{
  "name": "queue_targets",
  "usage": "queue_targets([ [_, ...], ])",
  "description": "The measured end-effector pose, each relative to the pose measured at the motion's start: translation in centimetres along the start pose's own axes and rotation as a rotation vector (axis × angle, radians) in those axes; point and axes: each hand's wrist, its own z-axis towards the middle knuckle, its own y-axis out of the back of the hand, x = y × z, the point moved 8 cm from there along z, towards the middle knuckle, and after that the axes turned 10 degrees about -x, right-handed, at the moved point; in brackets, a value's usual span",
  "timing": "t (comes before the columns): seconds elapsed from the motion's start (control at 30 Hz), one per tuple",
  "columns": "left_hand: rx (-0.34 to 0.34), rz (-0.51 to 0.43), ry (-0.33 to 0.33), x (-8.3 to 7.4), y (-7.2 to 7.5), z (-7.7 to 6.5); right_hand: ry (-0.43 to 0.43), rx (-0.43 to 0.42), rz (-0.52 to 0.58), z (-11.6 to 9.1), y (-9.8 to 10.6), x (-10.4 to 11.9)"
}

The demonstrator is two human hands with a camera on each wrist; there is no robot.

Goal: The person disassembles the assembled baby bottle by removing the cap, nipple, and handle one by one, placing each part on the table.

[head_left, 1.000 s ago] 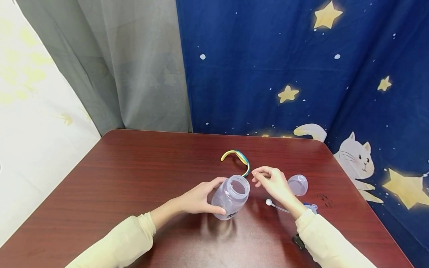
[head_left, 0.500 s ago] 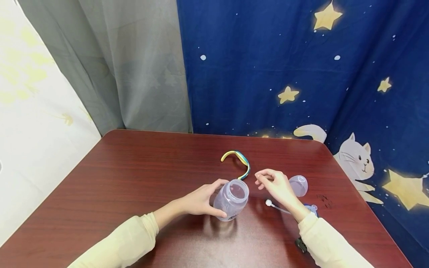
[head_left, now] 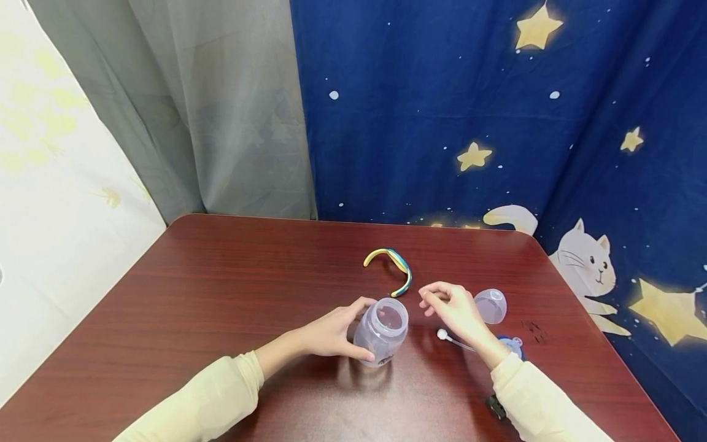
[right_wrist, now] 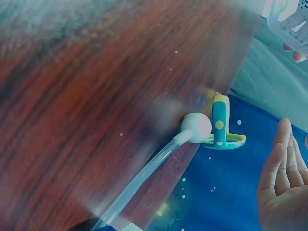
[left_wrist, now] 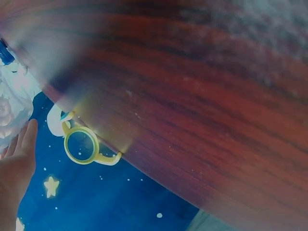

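My left hand (head_left: 334,331) grips the side of a clear, wide-necked baby bottle (head_left: 381,341), its mouth uncovered and facing up. Fingers are behind it, thumb in front. Right of the bottle, my right hand (head_left: 454,309) hovers with loosely bent fingers and nothing in them; in the right wrist view its fingers (right_wrist: 283,168) look nearly straight. Just beyond the bottle lies a yellow and teal bottle handle (head_left: 400,263), seen as a ring with two grips in the left wrist view. A straw with a white weighted ball (head_left: 442,334) lies under my right wrist.
A clear domed cap (head_left: 490,306) lies right of my right hand. A blue lid part (head_left: 513,345) is partly hidden by my right forearm, and a small black object (head_left: 496,406) sits by the sleeve. Curtains hang behind the brown table (head_left: 248,264).
My left hand has lowered the bottle slightly toward me and turned it more upright, uncovering the handle's near end. My right hand has drawn back a little, away from the bottle.
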Motion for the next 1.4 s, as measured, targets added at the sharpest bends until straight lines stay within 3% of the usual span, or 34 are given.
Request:
queue_targets([
  [0.37, 0.029, -0.059, -0.01, 3.7, -1.7, 0.0, 0.028, 0.007, 0.002, -0.2, -0.4, -0.2],
  [0.63, 0.044, -0.09, -0.01, 3.8, -1.8, -0.1, 0.036, 0.023, 0.017, -0.4, -0.5, -0.2],
  [1.27, 0.036, -0.034, 0.019, 4.8, -1.7, 0.3, 0.057, -0.001, 0.008, -0.6, -0.2, 0.0],
  [1.4, 0.034, -0.022, 0.023, 4.3, -1.5, 0.3, 0.07, -0.017, -0.025, -0.5, 0.1, 0.1],
])
